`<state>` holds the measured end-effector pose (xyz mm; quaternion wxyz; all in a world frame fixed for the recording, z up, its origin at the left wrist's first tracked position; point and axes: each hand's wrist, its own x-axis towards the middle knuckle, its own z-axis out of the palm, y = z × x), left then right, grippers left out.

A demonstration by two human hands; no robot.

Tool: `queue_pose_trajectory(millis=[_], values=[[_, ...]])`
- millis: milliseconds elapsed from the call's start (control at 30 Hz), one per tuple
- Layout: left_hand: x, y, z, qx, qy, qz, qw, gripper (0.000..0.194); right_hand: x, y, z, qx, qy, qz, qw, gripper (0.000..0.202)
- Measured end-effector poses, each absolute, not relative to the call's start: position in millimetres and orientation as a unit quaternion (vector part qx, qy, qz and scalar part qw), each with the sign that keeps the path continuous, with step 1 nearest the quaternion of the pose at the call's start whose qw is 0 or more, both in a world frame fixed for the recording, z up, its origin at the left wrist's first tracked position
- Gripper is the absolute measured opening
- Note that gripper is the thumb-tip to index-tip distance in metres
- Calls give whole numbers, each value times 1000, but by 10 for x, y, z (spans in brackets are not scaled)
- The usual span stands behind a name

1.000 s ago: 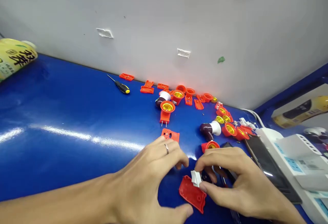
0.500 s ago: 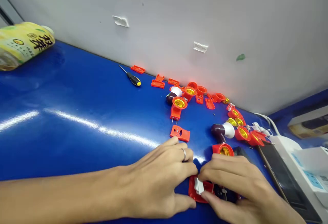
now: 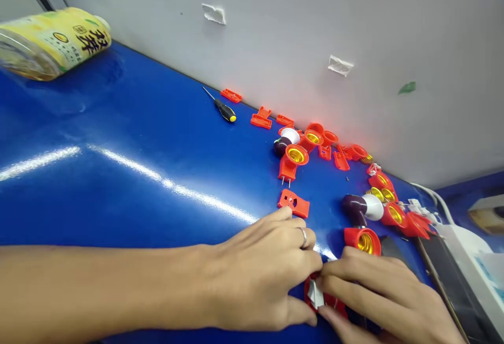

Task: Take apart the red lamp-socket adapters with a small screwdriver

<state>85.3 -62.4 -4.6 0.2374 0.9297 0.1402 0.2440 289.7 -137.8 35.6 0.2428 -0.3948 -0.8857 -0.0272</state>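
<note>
At the lower right, a red plastic piece lies low between my two hands, partly hidden by them. A small white part sits in it. My left hand, with a ring on one finger, has its fingers curled against the left side of the red piece. The thumb and forefinger of my right hand pinch the white part from the right. Just above my left fingertips lies a flat red cover. A red socket with a gold thread is just beyond my right hand.
Red sockets and shells lie along the wall on the blue table. A screwdriver lies farther left, and a yellow-labelled bottle at the far left. A dark purple and white holder and a black tray are at right.
The view has shifted, so the table items appear farther right and mostly higher. Both hands stay at the red piece; my right fingers cover slightly more of it.
</note>
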Motion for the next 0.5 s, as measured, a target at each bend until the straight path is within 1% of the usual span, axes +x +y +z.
queue_pose_trajectory(millis=[100,167,267,500], values=[[859,-623,-45,931,136,247,232,34,2867,-1364,354,-396,-883,-55,245,27],[862,-625,-45,932,134,246,230,33,2867,-1370,342,-400,-880,-70,249,25],[856,-631,-44,933,134,245,227,31,2892,-1394,321,-398,-882,-59,245,24],[862,-612,-48,934,127,246,226,34,2881,-1410,351,-410,-876,-44,249,24]])
